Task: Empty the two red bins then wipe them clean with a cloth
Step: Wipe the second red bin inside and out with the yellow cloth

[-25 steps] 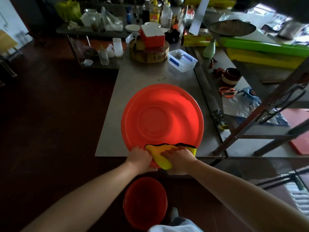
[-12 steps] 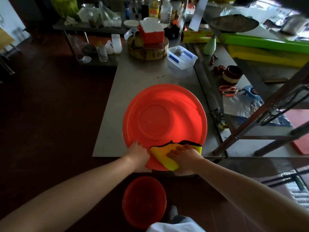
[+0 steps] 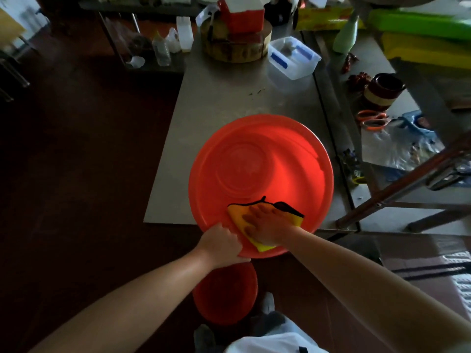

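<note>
Spanning the middle of the view, the steel tabletop carries the large red bin at its near edge, the bin's near rim overhanging that edge toward the person. The bin's inside faces up and looks bare apart from the cloth. Below the near edge, on the dark floor, stands the smaller red bin, partly hidden by the left forearm and by the big bin's rim.

At the far edge of the tabletop sits a round wooden block with a red and white box on top of it, and just beside it, toward the far right corner, a clear plastic container with blue clips.

The yellow cloth, edged in black, lies spread on the inner wall of the large bin at its near side. The right hand lies flat on the cloth with fingers extended, pressing it against the plastic rather than clenching it. The left hand is curled over the large bin's near rim, gripping it just beside the cloth's lower corner.
</note>
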Demonstrator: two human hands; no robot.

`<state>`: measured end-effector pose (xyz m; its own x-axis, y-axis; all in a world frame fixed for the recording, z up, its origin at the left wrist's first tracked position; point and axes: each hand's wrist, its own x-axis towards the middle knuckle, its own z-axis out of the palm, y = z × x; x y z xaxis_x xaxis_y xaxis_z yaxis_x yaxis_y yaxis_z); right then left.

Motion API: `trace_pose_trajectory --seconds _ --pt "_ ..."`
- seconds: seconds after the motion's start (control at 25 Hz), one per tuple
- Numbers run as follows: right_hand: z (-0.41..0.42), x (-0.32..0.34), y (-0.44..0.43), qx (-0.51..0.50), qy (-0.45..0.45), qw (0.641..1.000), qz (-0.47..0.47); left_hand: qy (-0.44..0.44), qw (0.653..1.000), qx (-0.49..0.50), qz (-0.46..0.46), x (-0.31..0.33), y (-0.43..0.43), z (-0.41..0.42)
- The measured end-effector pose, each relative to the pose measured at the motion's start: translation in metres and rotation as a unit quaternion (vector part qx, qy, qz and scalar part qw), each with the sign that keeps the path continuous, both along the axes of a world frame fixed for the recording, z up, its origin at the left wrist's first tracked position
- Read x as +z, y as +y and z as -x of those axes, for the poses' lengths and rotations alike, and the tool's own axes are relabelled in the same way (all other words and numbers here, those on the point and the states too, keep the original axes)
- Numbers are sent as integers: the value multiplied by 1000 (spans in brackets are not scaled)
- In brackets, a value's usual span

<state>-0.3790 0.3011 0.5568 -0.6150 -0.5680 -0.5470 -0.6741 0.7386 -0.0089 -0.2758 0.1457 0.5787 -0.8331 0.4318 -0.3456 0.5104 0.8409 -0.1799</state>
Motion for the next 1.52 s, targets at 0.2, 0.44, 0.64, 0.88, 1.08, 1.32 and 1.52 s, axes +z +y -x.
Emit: trace_pose_trajectory --seconds 0.2,0.44,0.64,0.88,1.08,1.32,1.52 --pt "32 -24 3 33 55 998 -4 26 999 5 28 -6 9 -8" --pt "84 -45 17 -118 63 991 -7 74 996 10 41 -13 24 -7" --pt "41 -56 -39 -103 -105 983 108 67 997 -17 29 -15 26 -5" --pt "55 -48 2 13 42 999 -25 65 997 46 19 -18 22 -16" --pt "68 -24 29 -103 95 990 -5 31 996 37 74 -5 20 -12" --pt "-4 -28 -7 -108 -53 993 -9 1 998 -12 66 5 14 -8" --pt "30 -9 34 -31 78 987 -137 -35 999 5 -6 3 14 -5"
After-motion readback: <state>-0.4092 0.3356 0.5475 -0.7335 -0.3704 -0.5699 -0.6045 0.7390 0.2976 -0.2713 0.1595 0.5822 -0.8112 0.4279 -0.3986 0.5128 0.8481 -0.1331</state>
